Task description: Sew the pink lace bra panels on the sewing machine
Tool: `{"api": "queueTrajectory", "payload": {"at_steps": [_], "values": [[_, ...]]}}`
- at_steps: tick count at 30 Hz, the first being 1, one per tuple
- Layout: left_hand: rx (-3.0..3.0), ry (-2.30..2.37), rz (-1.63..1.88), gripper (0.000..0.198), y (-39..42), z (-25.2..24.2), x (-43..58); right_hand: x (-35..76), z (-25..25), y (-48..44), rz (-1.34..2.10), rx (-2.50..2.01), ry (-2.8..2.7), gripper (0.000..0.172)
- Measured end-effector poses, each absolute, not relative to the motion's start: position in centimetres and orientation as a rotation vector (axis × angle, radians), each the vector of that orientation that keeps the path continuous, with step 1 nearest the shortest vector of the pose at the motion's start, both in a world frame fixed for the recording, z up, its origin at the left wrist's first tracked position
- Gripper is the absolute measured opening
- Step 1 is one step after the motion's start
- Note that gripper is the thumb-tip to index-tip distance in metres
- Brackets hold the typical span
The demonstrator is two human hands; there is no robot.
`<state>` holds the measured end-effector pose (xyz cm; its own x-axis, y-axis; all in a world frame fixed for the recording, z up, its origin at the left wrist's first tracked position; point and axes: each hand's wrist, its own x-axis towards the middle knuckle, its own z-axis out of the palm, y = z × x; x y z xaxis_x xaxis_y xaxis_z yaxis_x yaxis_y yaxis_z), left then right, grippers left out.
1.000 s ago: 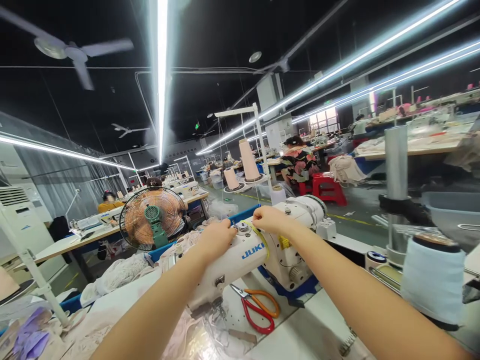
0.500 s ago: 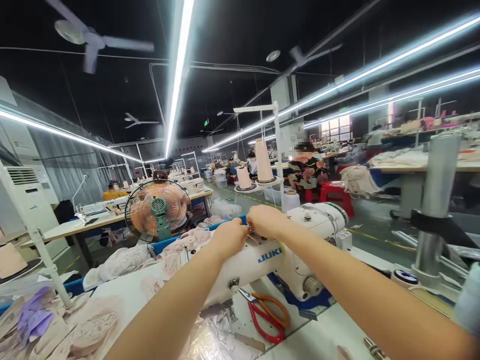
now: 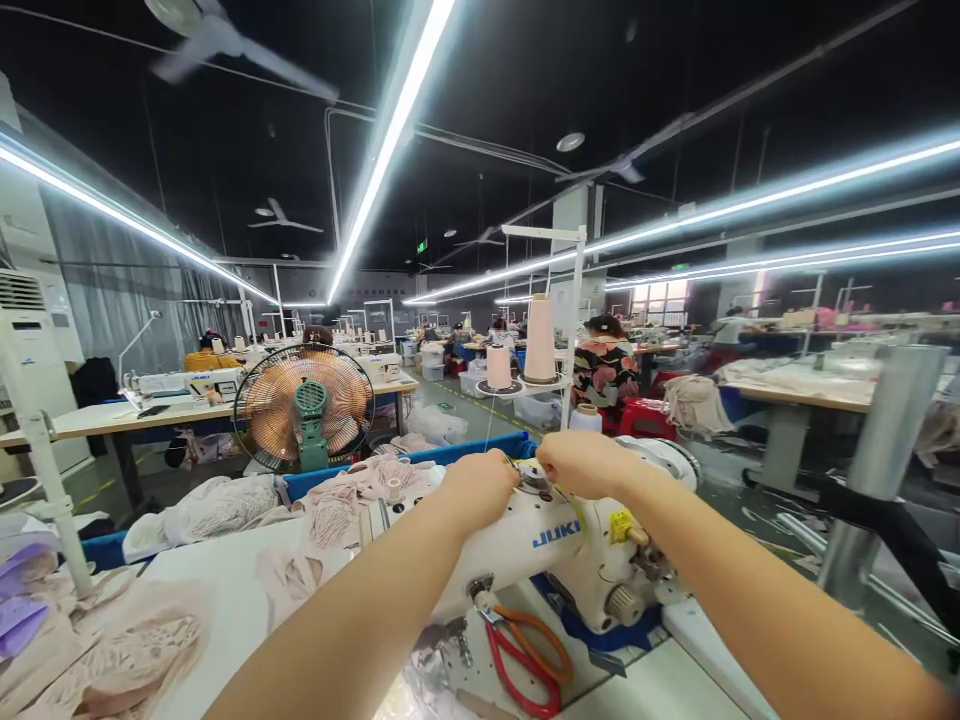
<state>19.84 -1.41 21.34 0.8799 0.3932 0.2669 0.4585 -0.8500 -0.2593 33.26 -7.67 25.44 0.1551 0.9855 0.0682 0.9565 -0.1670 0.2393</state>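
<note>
Both my hands rest on top of a white JUKI sewing machine (image 3: pixel 555 545). My left hand (image 3: pixel 480 487) is closed in a pinch beside a metal thread knob on the machine's top. My right hand (image 3: pixel 581 462) is also closed, pinching at the same spot, with a thin thread rising from it toward the thread stand (image 3: pixel 574 300). A yellowish thread loop hangs over the machine's front. What the fingers hold is too fine to name for sure. Red and orange scissors (image 3: pixel 525 650) lie on the table under the machine arm.
Two thread cones (image 3: pixel 540 340) sit on the stand behind the machine. An orange fan (image 3: pixel 304 405) stands at left behind piles of pale lace fabric (image 3: pixel 135 640). Other people sit at sewing tables farther back. A grey metal post (image 3: pixel 877 460) rises at right.
The view has swung right and tilted; the machine now sits lower in frame. Both hands stayed together on the machine's top, shifting slightly around the thread knob.
</note>
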Motion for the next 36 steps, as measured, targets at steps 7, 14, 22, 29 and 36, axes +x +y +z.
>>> {"api": "queueTrajectory", "payload": {"at_steps": [7,14,22,29,36], "values": [[-2.746,-0.651,-0.259,0.023,-1.5,21.5,19.9,33.0,25.9,-6.9,0.273,2.159,1.892,0.020],[-2.744,-0.648,-0.255,0.025,-1.5,21.6,19.9,32.8,26.0,-7.1,0.413,2.167,1.887,0.022],[-2.739,-0.628,-0.281,0.024,-1.3,21.3,19.9,33.8,25.9,-6.8,0.449,2.229,1.833,0.023],[-2.745,-0.634,-0.276,0.024,-1.4,21.4,19.9,34.0,25.5,-7.1,0.414,2.190,1.849,0.021],[-2.743,-0.640,-0.268,0.024,-1.3,21.4,19.9,33.9,25.5,-6.6,0.418,2.134,1.895,0.020]]}}
